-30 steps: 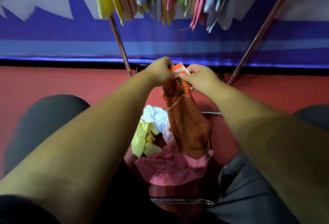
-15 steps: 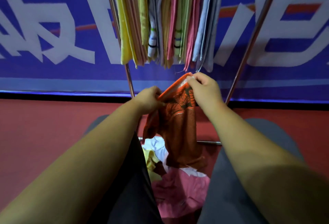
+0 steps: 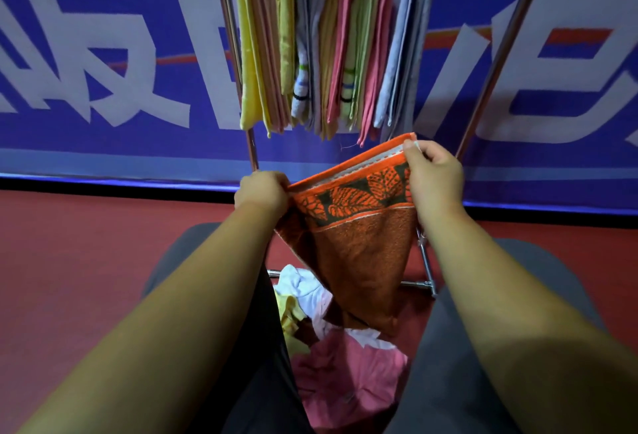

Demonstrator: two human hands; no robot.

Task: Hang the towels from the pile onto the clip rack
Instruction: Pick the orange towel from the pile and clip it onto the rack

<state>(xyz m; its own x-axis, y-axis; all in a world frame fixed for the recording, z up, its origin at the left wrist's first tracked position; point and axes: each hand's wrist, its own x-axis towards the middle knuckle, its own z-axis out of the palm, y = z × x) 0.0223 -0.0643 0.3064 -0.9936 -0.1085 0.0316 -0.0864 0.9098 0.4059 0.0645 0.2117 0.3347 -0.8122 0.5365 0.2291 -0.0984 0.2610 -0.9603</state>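
An orange towel [image 3: 359, 250] with a dark leaf-patterned border hangs stretched between both hands. My left hand [image 3: 263, 192] grips its left top corner. My right hand [image 3: 433, 174] pinches its right top corner, held higher, just under the hanging towels. The clip rack's metal frame [image 3: 230, 53] rises ahead, with several yellow, pink, green and grey towels [image 3: 321, 47] hanging from it; the clips themselves are out of view above. The pile of towels [image 3: 348, 364], pink, white and yellow, lies on the floor between my knees.
The rack's right leg [image 3: 497, 53] slants up to the right, and a low crossbar [image 3: 419, 283] runs behind the pile. A blue banner with white letters [image 3: 103, 81] covers the wall. The floor [image 3: 86, 254] is red. My knees flank the pile.
Both hands have lifted the orange towel up off the pile and spread its top edge apart. The right hand moved up and right. The view tilted up toward the rack.
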